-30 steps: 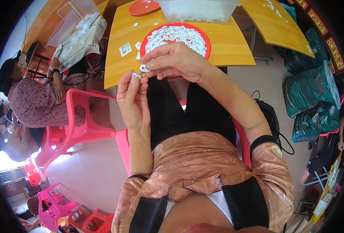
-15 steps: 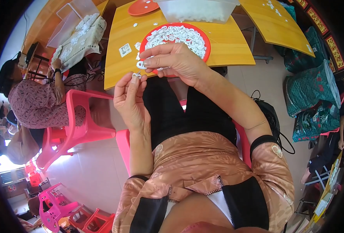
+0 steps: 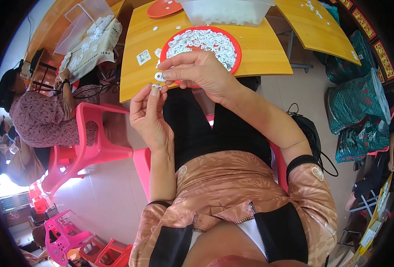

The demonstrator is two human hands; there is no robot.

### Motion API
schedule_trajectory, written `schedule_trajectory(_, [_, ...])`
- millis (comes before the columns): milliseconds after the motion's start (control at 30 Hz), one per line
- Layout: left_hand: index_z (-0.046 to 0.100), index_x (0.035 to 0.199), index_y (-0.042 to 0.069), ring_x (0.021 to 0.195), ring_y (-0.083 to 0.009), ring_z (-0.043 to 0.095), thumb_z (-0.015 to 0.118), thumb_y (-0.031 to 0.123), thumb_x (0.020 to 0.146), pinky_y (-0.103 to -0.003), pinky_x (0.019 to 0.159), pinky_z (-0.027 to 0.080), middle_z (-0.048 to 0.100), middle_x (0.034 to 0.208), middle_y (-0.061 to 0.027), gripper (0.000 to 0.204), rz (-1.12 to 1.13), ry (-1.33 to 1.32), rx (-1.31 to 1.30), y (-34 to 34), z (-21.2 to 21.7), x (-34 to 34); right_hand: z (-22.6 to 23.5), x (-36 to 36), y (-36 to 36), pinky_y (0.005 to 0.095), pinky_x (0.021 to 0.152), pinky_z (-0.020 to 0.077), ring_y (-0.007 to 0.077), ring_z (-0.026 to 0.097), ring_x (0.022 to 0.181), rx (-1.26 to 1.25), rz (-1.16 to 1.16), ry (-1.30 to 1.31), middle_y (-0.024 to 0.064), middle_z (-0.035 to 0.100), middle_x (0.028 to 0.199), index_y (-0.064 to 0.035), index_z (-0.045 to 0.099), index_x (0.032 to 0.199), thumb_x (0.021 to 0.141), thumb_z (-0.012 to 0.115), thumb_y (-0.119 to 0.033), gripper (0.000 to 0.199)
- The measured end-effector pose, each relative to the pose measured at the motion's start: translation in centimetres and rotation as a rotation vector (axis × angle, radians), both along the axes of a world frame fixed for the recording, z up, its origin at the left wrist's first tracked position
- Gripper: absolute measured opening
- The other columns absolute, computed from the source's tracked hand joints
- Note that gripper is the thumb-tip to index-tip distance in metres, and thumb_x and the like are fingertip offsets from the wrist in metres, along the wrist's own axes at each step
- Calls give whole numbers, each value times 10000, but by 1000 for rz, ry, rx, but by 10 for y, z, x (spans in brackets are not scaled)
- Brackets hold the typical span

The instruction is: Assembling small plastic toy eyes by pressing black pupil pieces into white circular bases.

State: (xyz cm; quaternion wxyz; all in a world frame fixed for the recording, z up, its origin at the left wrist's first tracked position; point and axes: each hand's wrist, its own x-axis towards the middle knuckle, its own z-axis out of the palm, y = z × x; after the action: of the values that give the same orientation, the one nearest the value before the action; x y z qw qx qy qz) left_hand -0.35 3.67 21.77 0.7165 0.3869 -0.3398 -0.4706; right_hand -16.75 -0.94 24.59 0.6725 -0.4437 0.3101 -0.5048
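Observation:
Between the thumb and fingers of my right hand [image 3: 197,73] is a small white plastic piece with holes [image 3: 159,77]. Just below it, my left hand [image 3: 151,113] pinches another small white piece [image 3: 157,86] at the fingertips. A thin metal-looking bit shows between the two pieces; what it is I cannot make out. Both hands are raised in front of the table's near edge. Behind my right hand, a red round tray [image 3: 238,57] holds a heap of similar white pieces [image 3: 201,40].
A clear plastic bin [image 3: 226,18] with white contents stands at the back of the yellow table [image 3: 268,55], beside an orange-red plate [image 3: 163,8]. A printed paper label [image 3: 143,57] lies left of the tray. At left, another person [image 3: 50,111] sits on a pink chair [image 3: 101,129].
The white piece in my right hand has turned more upright and sits closer above the piece in my left hand. My left hand has hardly moved.

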Motion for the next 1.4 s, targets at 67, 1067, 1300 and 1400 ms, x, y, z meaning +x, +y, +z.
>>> schedule_trajectory(67, [668, 1131, -24, 953, -235, 748, 703, -7, 959, -283, 854, 631, 707, 1084, -121, 176, -3, -17, 0, 1, 1, 0, -3, 3, -1, 208, 746, 555, 103, 719, 885, -50, -31, 18, 103, 765, 1002, 24, 741, 1169, 923, 763, -57, 260])
schedule_trajectory(1067, [653, 1128, -45, 901, -200, 751, 696, -11, 966, -256, 813, 627, 729, 1016, -142, 171, 54, 65, -28, 5, 9, -8, 3, 14, 13, 239, 884, 582, 140, 737, 960, -189, -102, 32, 134, 769, 1062, 61, 725, 1173, 950, 718, -13, 236])
schedule_trajectory(1300, [659, 1114, -43, 869, -173, 737, 708, -22, 955, -239, 797, 615, 733, 1003, -131, 168, 85, 33, -45, 2, 11, -10, 4, 14, 10, 234, 849, 593, 141, 744, 945, -281, -100, 118, 147, 774, 1050, 76, 708, 1184, 951, 709, 5, 244])
schedule_trajectory(1400, [660, 1114, -42, 874, -172, 735, 716, -22, 949, -235, 772, 592, 739, 986, -125, 175, 62, -6, -67, 3, 11, -8, 7, 11, 9, 242, 859, 592, 145, 744, 958, -261, -88, 86, 150, 775, 1047, 76, 702, 1190, 946, 718, -2, 257])
